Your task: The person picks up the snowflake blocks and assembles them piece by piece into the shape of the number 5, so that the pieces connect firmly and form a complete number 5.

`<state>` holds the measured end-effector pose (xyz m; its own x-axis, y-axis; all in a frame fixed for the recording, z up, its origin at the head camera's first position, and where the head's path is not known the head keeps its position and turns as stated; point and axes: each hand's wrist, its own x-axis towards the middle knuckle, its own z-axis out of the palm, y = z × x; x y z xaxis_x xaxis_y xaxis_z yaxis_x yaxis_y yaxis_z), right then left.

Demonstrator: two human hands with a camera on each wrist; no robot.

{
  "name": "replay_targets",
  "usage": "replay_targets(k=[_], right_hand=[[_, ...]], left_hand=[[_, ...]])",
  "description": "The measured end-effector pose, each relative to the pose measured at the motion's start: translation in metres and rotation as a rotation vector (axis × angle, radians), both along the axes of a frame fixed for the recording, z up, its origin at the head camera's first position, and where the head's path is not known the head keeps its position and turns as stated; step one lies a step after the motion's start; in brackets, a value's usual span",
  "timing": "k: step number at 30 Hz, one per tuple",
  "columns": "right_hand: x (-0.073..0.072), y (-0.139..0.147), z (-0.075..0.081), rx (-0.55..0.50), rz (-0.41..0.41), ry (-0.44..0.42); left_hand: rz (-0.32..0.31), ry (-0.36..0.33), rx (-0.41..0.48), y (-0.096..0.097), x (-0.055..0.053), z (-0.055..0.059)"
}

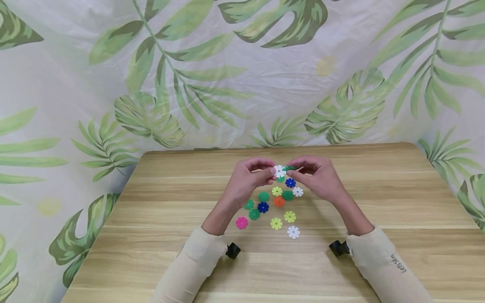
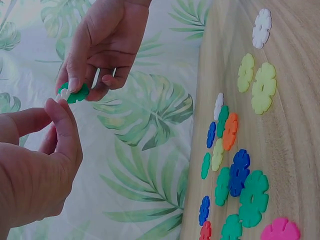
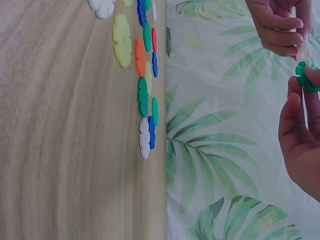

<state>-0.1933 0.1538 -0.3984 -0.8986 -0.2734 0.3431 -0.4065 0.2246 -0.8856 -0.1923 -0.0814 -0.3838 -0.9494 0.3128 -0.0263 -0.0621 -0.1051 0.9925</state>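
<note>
White and notched, one disc [image 1: 279, 171] is pinched in the grip of the left hand [image 1: 251, 179], meeting a green disc [image 2: 79, 94] pinched by the right hand [image 1: 318, 176]. Both are raised above the tabletop [image 1: 398, 198], appearing toward its far edge in the head view. Loose discs [image 1: 263, 207] lie scattered below, a pink disc [image 1: 241, 223] nearest the left edge. Beyond the far edge hangs leaf-patterned cloth [image 1: 273, 92].
</note>
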Motion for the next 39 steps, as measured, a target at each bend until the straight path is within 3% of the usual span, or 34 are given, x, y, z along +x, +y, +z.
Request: replay_targets(k=[7, 23, 39], right_hand=[[-0.001, 0.001, -0.003, -0.026, 0.097, -0.026], [0.001, -0.001, -0.002, 0.004, 0.081, -0.061], [0.001, 0.007, -0.003, 0.041, 0.065, -0.081]], left_hand=[[0.001, 0.019, 0.012, 0.001, 0.0, -0.001], [-0.036, 0.04, -0.032, -0.001, 0.001, 0.0], [-0.008, 0.072, -0.198, -0.043, -0.006, -0.007]])
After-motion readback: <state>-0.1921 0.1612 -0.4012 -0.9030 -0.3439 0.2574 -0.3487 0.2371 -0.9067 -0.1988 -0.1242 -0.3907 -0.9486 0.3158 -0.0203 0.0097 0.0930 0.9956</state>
